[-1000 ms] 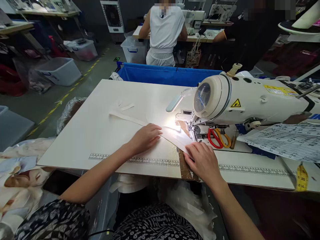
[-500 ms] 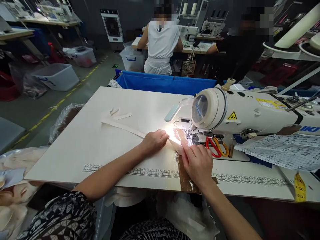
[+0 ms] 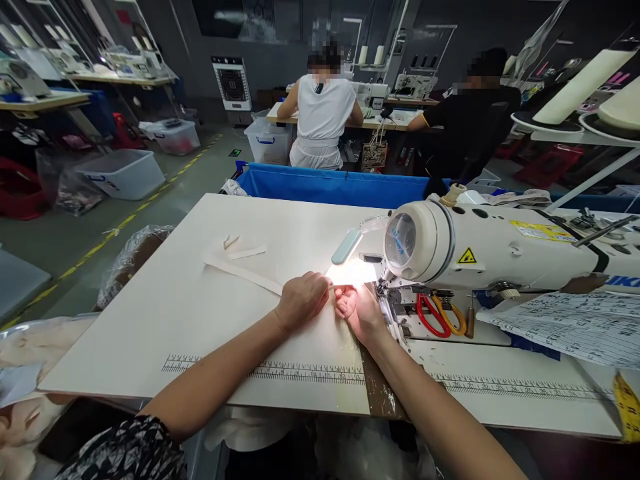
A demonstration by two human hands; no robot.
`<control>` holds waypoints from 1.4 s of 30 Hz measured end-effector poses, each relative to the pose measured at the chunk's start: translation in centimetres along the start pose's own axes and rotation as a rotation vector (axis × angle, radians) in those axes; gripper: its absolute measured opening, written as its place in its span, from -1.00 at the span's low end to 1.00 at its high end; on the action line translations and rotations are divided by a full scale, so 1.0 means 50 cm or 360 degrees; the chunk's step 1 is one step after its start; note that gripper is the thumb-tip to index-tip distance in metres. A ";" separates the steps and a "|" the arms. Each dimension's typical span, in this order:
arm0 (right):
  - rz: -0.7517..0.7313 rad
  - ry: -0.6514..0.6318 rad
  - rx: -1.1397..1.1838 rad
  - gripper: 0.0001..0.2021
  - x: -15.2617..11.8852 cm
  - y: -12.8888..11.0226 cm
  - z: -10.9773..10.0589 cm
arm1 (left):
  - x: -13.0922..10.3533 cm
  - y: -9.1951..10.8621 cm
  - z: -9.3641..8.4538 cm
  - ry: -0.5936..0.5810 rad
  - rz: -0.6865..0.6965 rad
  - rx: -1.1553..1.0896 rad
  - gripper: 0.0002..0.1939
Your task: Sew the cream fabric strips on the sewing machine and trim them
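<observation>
My left hand (image 3: 304, 300) is closed on the end of a pale fabric strip (image 3: 243, 272) that trails off to the left across the white tabletop (image 3: 270, 327). Close beside it, my right hand (image 3: 357, 310) is palm up with fingers curled, pinching pale fabric in the bright lamp light; the glare washes out the piece's details. Both hands are just left of the needle area of a white sewing machine (image 3: 425, 243). Behind them lies a light blue oblong object (image 3: 347, 247).
Red-handled scissors (image 3: 431, 317) and yellow-handled ones (image 3: 453, 317) lie under the machine arm. Printed paper (image 3: 555, 323) and a yellow tape measure (image 3: 626, 407) are at the right. A blue cloth bin (image 3: 330, 185) stands behind the table; two people sit beyond.
My right hand has moved left and turned palm up, closer to my left hand. The view has tilted up slightly, and the fabric has come away from beside the needle area.
</observation>
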State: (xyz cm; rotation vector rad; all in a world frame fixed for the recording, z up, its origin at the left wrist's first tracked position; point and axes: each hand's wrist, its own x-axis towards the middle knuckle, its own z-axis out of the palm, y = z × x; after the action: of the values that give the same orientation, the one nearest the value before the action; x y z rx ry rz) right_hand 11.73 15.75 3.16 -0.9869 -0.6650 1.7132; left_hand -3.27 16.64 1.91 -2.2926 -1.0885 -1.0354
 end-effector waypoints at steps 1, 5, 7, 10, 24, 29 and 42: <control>-0.0040 0.0012 -0.0002 -0.77 0.004 -0.001 -0.002 | 0.001 0.000 0.000 0.0009 0.0030 0.0004 -0.85; -0.0127 -0.0007 0.0007 -0.71 0.008 -0.007 -0.013 | 0.003 0.001 0.002 0.0028 0.0110 0.0030 -0.85; -0.0144 -0.0001 0.0017 -0.69 0.009 -0.011 -0.018 | 0.005 0.001 0.001 0.0024 0.0129 0.0058 -0.84; -0.0158 -0.0008 0.0032 -0.68 0.010 -0.018 -0.022 | 0.007 0.000 0.000 0.0054 0.0145 0.0064 -0.84; -0.0236 -0.0005 -0.0174 -0.60 0.002 -0.027 -0.015 | 0.002 -0.004 0.002 -0.0063 0.0116 0.0045 -0.83; -0.0295 -0.0009 -0.0177 -0.61 0.002 -0.024 -0.015 | 0.006 -0.005 -0.002 -0.0012 0.0139 0.0033 -0.84; -0.0357 0.0150 -0.0672 -0.56 0.002 -0.017 -0.052 | 0.007 -0.020 0.004 -0.0696 -0.0963 -0.1010 -0.82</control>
State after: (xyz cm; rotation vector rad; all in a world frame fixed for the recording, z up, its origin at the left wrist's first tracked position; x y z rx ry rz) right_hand 14.37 16.09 2.46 -1.2224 -1.0603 1.3480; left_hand -3.84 17.55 2.09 -2.8519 -1.9452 -1.2606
